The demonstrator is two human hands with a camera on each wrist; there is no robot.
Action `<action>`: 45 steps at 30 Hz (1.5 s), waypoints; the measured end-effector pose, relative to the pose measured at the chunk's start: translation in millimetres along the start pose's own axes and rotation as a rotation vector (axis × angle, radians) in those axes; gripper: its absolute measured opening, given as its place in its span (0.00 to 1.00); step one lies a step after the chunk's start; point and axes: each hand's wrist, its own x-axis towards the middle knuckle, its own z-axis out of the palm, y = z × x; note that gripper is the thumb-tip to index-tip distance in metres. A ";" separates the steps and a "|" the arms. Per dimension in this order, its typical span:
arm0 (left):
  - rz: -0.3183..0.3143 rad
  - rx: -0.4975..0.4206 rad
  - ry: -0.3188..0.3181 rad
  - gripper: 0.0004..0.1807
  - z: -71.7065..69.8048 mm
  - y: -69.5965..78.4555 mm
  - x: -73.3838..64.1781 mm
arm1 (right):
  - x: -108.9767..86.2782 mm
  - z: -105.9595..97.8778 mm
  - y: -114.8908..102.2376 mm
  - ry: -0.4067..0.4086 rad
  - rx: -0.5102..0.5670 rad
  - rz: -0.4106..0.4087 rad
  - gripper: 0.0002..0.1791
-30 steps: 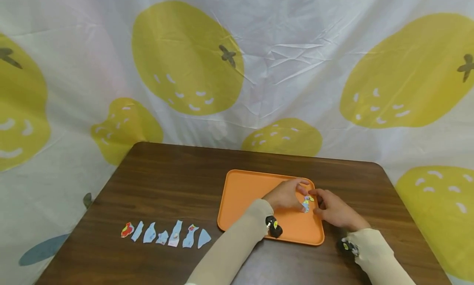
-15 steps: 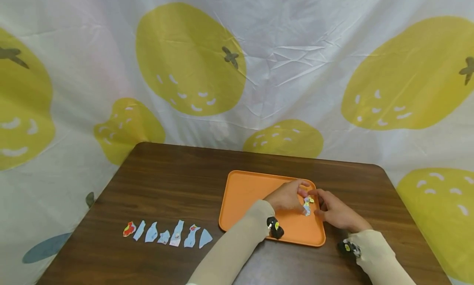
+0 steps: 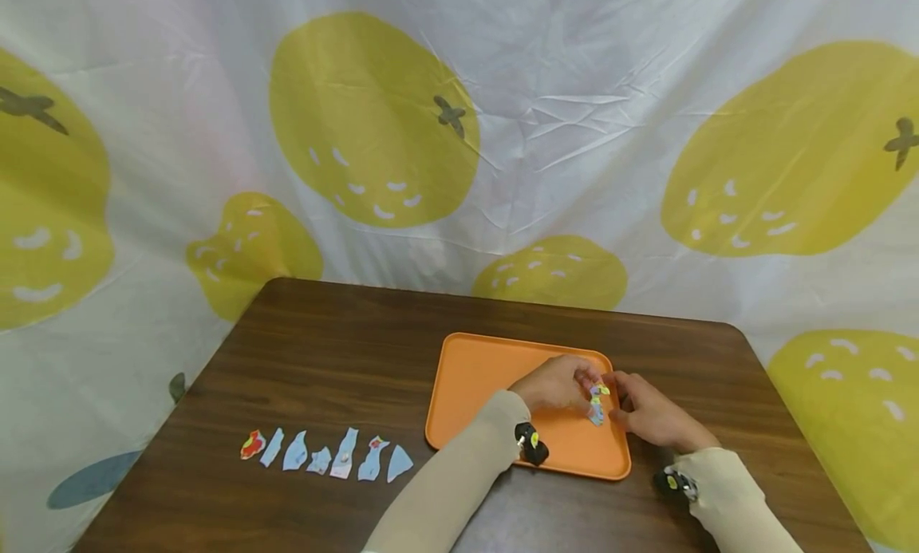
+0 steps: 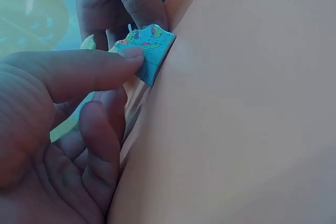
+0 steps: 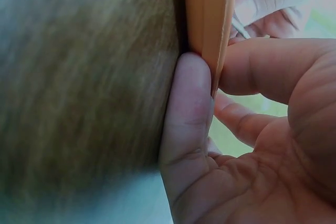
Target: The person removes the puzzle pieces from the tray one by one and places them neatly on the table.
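Observation:
On the right part of the orange tray (image 3: 488, 369), my left hand (image 3: 556, 385) pinches an irregular piece of printed picture (image 3: 597, 413), light blue with yellow. Close up in the left wrist view, the thumb presses on the face of this picture piece (image 4: 149, 51) while the other fingers curl below. A yellow and purple part (image 3: 601, 390) shows at its far end; whether it is separate is unclear. My right hand (image 3: 653, 409) rests at the tray's right side, a gap between index finger and thumb. In the right wrist view, its fingers touch the tray rim (image 5: 210, 19).
Left of the tray, several pale blue picture pieces (image 3: 345, 455) lie in a row on the dark wooden table (image 3: 345, 353), with a red and yellow piece (image 3: 252, 444) at the far left end. A lemon-printed curtain (image 3: 560, 138) hangs behind the table.
The left fingers have come down and closer round the picture piece, which has shifted slightly toward me. The right hand has barely moved. The whole scene sits slightly lower as the head tilts.

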 end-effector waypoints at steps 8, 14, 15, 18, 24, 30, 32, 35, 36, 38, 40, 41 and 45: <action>0.037 -0.031 -0.037 0.09 -4.2 -3.4 -2.0 | 1.3 1.6 -0.5 0.008 -0.012 -0.035 0.29; 0.060 -0.148 -0.030 0.14 -10.1 -5.4 -1.0 | -0.4 0.2 -1.1 0.017 -0.044 0.004 0.28; 0.055 -0.173 -0.028 0.14 -12.0 -5.2 -1.7 | -0.8 -0.1 -1.5 0.017 -0.048 0.007 0.28; 0.025 -0.221 -0.015 0.15 -20.3 -4.4 -7.1 | -0.9 0.1 -4.0 0.017 -0.056 0.023 0.29; 0.008 -0.262 -0.012 0.14 -44.6 -2.0 -20.3 | -1.9 -1.0 -9.7 0.011 -0.064 0.031 0.31; 0.024 -0.273 -0.014 0.18 -73.0 1.4 -35.7 | -2.9 0.4 -7.1 0.024 -0.107 0.020 0.32; 0.042 -0.263 -0.007 0.18 -83.2 3.3 -43.3 | -3.0 0.1 -6.7 0.025 -0.111 0.007 0.32; 0.070 -0.254 0.001 0.18 -96.6 6.9 -56.1 | -2.6 -0.4 -7.3 0.021 -0.116 0.002 0.33; 0.077 -0.249 0.003 0.18 -100.7 8.1 -60.5 | -2.2 -0.3 -7.3 0.018 -0.113 0.002 0.33; 0.089 -0.246 0.007 0.17 -107.1 9.2 -67.8 | -2.5 0.3 -7.3 0.014 -0.102 0.008 0.33; 0.097 -0.240 0.009 0.17 -112.3 9.9 -74.2 | -2.5 0.6 -7.6 0.011 -0.097 0.011 0.33; 0.101 -0.235 0.011 0.17 -114.8 10.2 -77.2 | -2.6 0.7 -8.2 0.010 -0.093 0.013 0.33; 0.111 -0.204 0.023 0.17 -124.4 10.9 -89.5 | -2.8 0.8 -10.0 0.008 -0.086 0.018 0.34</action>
